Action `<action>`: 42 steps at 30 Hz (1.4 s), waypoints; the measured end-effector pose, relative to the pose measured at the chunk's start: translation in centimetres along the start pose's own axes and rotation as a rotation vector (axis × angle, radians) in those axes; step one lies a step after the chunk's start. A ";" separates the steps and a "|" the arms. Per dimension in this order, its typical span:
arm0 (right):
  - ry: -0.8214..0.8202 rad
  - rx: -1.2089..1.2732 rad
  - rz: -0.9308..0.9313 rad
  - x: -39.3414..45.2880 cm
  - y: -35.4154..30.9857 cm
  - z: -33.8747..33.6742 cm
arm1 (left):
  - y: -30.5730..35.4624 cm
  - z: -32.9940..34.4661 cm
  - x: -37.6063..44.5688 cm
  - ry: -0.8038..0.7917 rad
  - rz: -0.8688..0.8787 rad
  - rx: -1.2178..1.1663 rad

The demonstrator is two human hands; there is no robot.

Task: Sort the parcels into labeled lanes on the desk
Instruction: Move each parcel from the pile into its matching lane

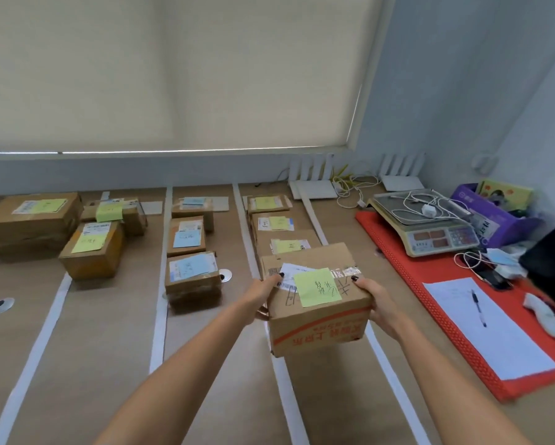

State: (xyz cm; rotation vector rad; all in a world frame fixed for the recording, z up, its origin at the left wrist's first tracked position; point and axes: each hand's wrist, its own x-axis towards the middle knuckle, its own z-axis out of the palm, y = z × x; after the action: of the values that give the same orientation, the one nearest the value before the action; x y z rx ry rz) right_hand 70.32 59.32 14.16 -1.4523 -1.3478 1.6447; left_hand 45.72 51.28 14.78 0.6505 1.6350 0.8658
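I hold a cardboard parcel (314, 300) with a yellow-green sticky note and red print on its near side, above the right lane. My left hand (264, 292) grips its left side and my right hand (377, 300) grips its right side, thumbs on top. White tape strips (160, 316) mark lanes on the wooden desk (109, 332). The left lane holds three parcels (91, 248) with yellow notes. Blue-noted parcels (192, 277) sit in the middle lane. Parcels with yellow notes (274, 223) line the right lane behind the held box.
A red mat (430, 284) at the right carries a weighing scale (427, 224) with cables, a white sheet with a pen (478, 308), a purple box (494, 216) and small clutter. Routers (313, 187) stand by the wall. Cable holes (1, 305) dot the desk.
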 end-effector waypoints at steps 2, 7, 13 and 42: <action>-0.013 -0.012 -0.004 1.1 1.1 -1.5 | -1.2 2.2 1.0 0.038 -0.021 -0.050; -0.024 -0.081 -0.007 4.8 3.8 -2.9 | -3.9 5.2 3.8 0.152 -0.003 -0.169; -0.022 -0.177 0.116 6.6 8.6 -2.0 | -7.6 7.6 5.1 0.216 0.031 -0.118; -0.127 -0.461 -0.366 1.4 -10.6 10.6 | 6.1 -5.8 -4.0 0.584 0.529 0.071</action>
State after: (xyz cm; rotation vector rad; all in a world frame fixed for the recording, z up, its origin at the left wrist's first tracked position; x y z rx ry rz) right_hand 57.85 60.82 22.46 -1.2467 -2.0276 1.2563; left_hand 40.81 50.42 22.67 0.9661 2.0527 1.4892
